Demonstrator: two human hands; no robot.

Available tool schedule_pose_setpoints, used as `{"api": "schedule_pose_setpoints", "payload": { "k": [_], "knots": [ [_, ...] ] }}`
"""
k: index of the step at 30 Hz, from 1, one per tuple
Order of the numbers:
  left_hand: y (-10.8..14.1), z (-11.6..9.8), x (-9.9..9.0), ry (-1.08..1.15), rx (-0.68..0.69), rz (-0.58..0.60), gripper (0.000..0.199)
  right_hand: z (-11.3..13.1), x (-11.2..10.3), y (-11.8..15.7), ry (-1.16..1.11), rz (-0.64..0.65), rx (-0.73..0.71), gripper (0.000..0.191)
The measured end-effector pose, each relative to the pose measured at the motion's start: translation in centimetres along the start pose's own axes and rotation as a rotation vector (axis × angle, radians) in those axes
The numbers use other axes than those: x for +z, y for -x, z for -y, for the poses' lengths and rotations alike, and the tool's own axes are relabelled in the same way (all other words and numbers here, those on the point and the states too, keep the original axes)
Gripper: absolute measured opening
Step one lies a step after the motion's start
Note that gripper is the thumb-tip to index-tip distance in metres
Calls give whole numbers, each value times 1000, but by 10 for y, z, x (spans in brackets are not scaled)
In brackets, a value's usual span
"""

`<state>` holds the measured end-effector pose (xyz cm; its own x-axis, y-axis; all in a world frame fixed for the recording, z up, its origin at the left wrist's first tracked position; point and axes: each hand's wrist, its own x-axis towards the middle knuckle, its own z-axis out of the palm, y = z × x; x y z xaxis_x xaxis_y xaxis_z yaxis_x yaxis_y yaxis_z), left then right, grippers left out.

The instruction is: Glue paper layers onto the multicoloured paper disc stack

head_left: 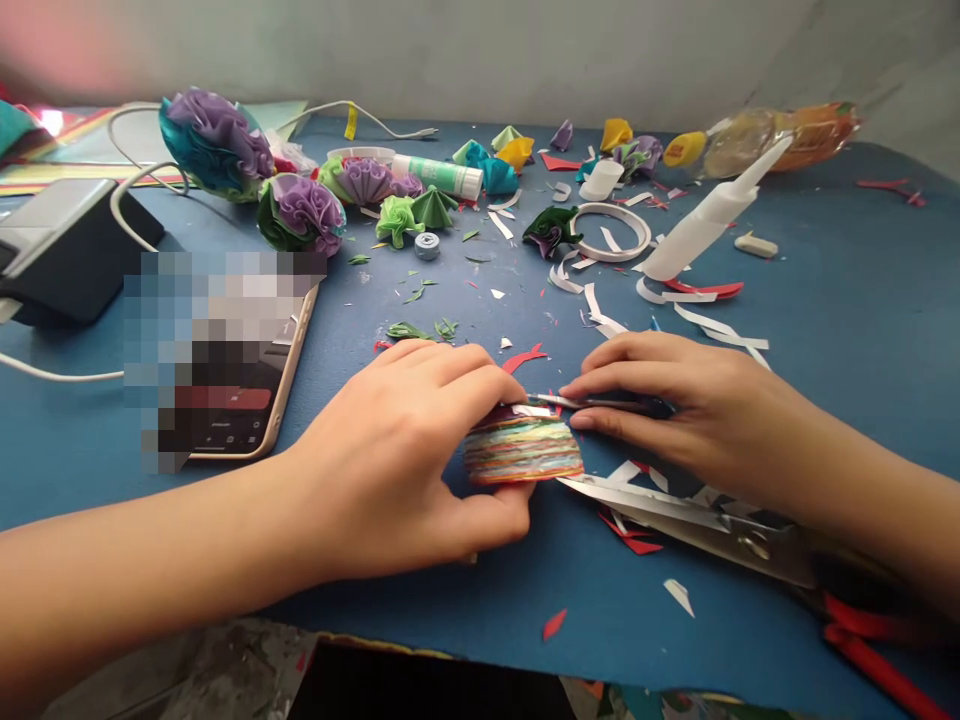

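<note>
My left hand (405, 450) is closed around a short, round roll of multicoloured strands (523, 447), its thumb underneath and its fingers over the far side. A white strip (534, 410) shows at the roll's upper edge. In my right hand (675, 390) is a slim pointed tool (615, 403), pinched between thumb and fingers. Its metal tip reaches the far edge of the roll; its exact kind cannot be made out. Large scissors (675, 510) with red handles lie beneath my right forearm, their blade tips close to the roll.
Left stands a phone (289, 400) near a dark box (75, 250). Ruffled paper flowers (217, 145), a glue stick (439, 177) and a tape ring (611, 232) lie farther back. At right are a white squeeze bottle (701, 225) and a drink bottle (787, 140). Paper scraps litter the blue tabletop (360, 610).
</note>
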<state>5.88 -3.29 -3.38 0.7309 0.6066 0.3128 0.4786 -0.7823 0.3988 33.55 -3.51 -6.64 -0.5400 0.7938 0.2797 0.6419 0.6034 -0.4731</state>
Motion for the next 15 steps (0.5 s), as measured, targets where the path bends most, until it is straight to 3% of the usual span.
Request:
{"api": "schedule_pose_setpoints", "payload": {
  "k": [9,15],
  "knots": [
    [-1,0,0,8,13,-9,25,23,-7,3,70,-52,20,9],
    [-2,0,0,47,0,11,24,44,-15,10,106,-47,-126,17]
  ]
}}
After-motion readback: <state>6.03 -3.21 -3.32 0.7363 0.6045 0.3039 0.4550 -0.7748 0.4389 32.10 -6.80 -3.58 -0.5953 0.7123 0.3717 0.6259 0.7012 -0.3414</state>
